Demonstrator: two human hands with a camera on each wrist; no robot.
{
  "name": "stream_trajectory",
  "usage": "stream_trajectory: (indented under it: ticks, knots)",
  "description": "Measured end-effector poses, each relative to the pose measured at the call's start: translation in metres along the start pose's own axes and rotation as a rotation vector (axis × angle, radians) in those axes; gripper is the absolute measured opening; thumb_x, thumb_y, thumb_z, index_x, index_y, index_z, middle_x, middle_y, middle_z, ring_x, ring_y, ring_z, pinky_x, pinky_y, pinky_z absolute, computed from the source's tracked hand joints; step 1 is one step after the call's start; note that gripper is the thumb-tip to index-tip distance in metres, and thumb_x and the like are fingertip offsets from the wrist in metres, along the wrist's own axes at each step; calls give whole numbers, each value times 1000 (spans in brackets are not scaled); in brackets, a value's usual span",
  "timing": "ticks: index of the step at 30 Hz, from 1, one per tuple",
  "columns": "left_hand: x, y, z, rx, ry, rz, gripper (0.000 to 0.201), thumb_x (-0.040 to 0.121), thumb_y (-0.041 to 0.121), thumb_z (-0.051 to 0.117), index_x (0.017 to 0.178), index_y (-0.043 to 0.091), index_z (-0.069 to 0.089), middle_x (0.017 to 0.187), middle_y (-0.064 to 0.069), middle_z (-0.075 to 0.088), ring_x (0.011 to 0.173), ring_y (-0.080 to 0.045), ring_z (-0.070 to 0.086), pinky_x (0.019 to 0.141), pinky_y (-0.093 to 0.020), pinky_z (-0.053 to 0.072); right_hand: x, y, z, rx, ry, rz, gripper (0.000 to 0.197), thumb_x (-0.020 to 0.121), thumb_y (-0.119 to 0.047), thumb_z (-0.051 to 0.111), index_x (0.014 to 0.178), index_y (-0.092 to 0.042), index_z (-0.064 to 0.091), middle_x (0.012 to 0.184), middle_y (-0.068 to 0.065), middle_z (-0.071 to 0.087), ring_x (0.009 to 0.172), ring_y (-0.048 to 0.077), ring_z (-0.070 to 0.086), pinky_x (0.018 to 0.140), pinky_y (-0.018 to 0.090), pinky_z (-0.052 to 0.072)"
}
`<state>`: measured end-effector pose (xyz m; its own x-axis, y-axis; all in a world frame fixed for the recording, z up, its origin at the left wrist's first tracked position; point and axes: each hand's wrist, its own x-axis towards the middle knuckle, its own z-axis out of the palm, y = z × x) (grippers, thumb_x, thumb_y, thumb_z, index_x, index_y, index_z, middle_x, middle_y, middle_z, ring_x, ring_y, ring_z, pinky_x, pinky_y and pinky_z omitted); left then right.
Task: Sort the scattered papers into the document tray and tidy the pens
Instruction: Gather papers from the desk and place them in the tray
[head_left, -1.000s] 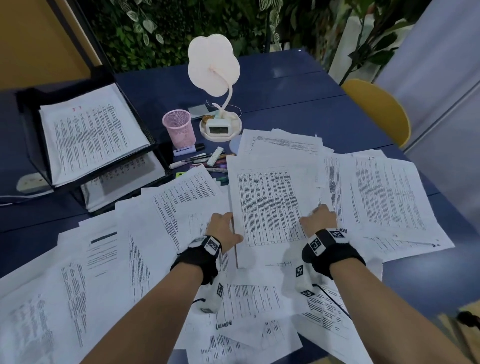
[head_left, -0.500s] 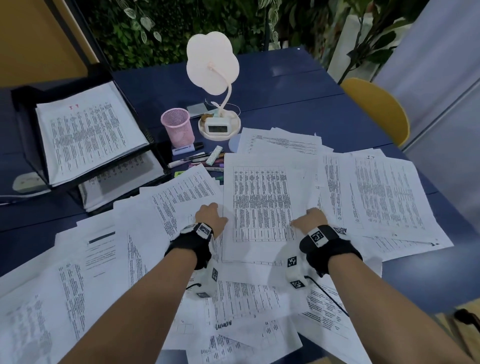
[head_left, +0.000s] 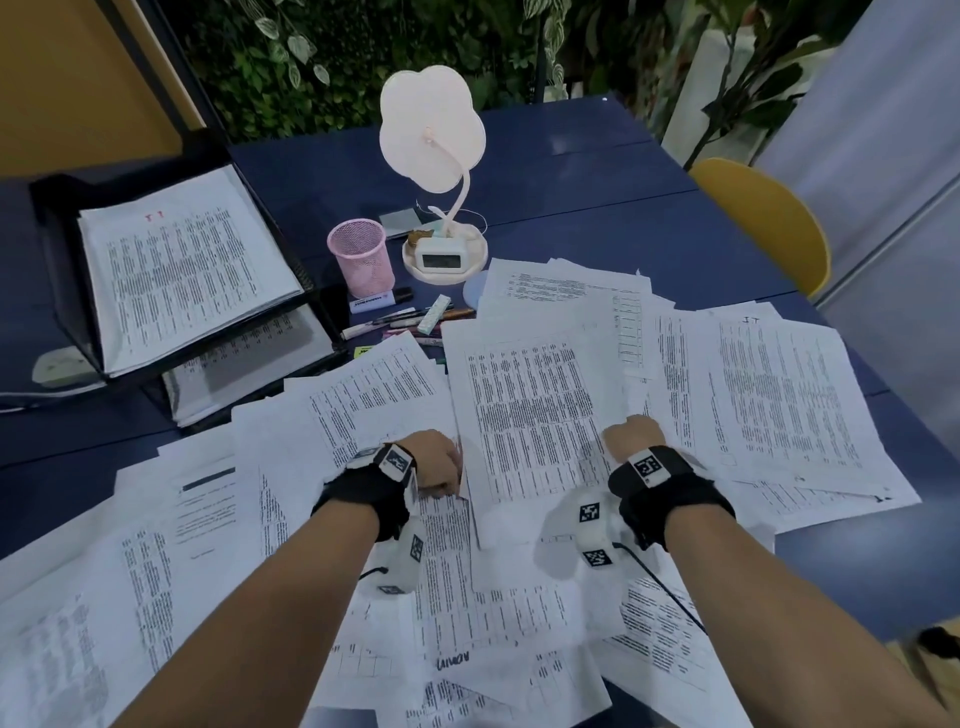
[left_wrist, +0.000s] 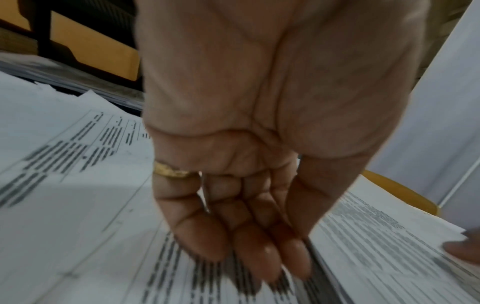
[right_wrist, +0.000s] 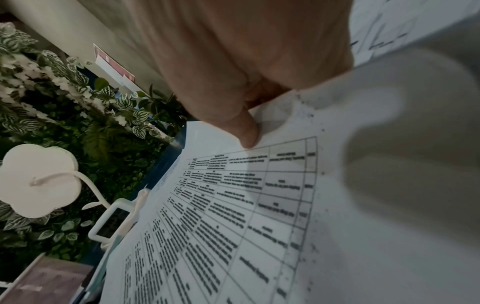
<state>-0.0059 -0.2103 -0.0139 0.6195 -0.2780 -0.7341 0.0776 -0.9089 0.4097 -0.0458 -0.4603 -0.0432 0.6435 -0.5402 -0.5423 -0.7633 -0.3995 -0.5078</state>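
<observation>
A stack of printed sheets (head_left: 530, 415) lies in the middle of the blue table (head_left: 597, 208), amid scattered papers (head_left: 156, 545). My right hand (head_left: 634, 434) pinches the stack's right edge. In the right wrist view the thumb (right_wrist: 246, 135) lies on top of the stack (right_wrist: 233, 216) and the fingers show as shadows beneath it. My left hand (head_left: 436, 462) rests at the stack's left edge, its fingers (left_wrist: 254, 246) nearly straight and touching the paper beside the stack (left_wrist: 376, 236). The black two-tier document tray (head_left: 57, 249) at the left holds papers. Several pens (head_left: 410, 322) lie by a pink mesh cup (head_left: 361, 260).
A white flower-shaped lamp (head_left: 431, 130) with a small clock (head_left: 440, 257) in its base stands behind the papers. More sheets (head_left: 779, 405) spread to the right, near the table edge. A yellow chair (head_left: 769, 218) stands at the far right, and plants line the back.
Both hands have stayed at the stack's sides and nudged it slightly. The left hand has slid down along the stack's left edge.
</observation>
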Motion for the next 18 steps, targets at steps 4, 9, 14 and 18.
stream_trajectory:
  ticks: [4,9,14,18]
  knots:
    - [3,-1,-5,60,159,46,22,97,21,47,102,3,60,99,-16,62,90,-30,56,79,-31,43,0,-6,-2,-39,-58,-84,18,91,-2,43,92,-18,51,104,9,49,95,25,49,70,26,42]
    - [8,-7,-1,-192,266,-5,64,94,40,52,143,8,27,124,-14,57,98,-28,60,80,-31,47,-8,-8,-16,43,-132,-146,35,94,-8,47,127,0,50,129,15,56,116,32,54,94,36,44]
    - [6,-8,-4,-602,350,137,70,93,48,49,148,16,21,148,-6,38,130,-27,43,106,-40,38,-8,-9,-17,370,-278,-129,34,92,-11,57,126,-11,53,126,4,59,117,25,54,101,37,41]
    - [-2,4,0,-632,448,198,54,98,32,45,146,16,25,142,-1,43,122,-21,48,101,-31,38,-16,-26,-6,222,-173,-226,44,93,-15,53,134,-7,44,139,8,49,125,27,48,105,38,39]
